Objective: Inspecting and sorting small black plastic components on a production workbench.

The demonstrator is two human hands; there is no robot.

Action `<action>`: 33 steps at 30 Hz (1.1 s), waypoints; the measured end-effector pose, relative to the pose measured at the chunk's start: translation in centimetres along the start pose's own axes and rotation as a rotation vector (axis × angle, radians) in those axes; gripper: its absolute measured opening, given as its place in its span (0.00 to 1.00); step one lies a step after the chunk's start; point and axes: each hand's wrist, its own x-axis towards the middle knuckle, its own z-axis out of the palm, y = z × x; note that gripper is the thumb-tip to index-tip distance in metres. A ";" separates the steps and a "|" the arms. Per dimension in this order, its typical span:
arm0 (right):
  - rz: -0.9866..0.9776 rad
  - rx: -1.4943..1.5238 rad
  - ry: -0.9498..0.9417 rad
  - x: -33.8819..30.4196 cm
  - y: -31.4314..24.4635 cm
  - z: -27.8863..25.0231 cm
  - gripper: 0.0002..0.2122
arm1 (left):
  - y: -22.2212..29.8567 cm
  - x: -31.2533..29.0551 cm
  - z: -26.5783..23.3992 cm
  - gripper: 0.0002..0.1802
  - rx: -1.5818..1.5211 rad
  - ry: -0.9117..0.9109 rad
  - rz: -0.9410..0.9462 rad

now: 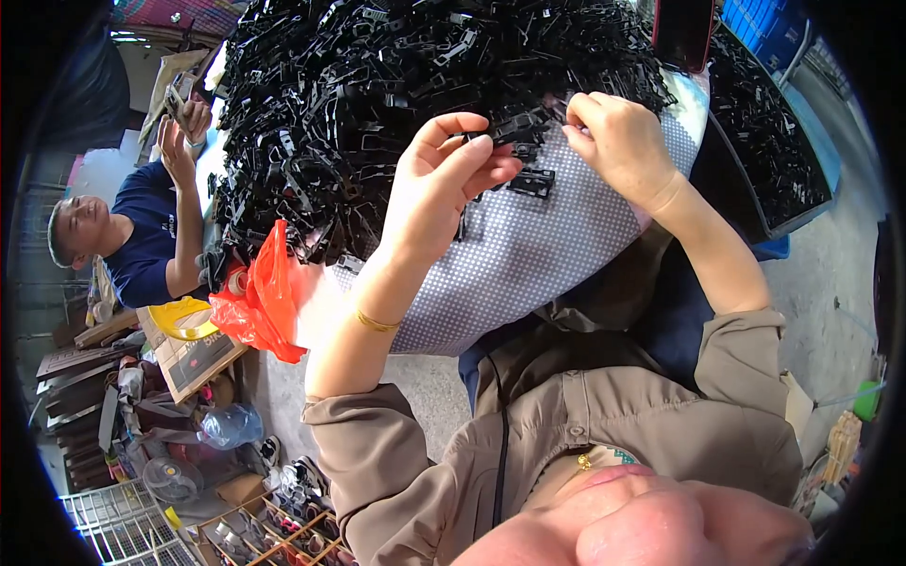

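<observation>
wearer (651, 443) curls left hand (439, 179) and right hand (618, 146) near-closed over black parts (377, 104), holdings unclear.

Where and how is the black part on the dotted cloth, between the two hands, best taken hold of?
I would probably pinch the black part by its right end, coming from the right and near side. That end borders bare dotted cloth, while the black pile lies beyond its far side and the left hand is to its left.
</observation>
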 end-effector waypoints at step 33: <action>-0.407 0.392 0.122 -0.9 -3.1 -4.1 0.09 | -1.5 -0.6 0.8 0.17 0.158 -0.042 -0.106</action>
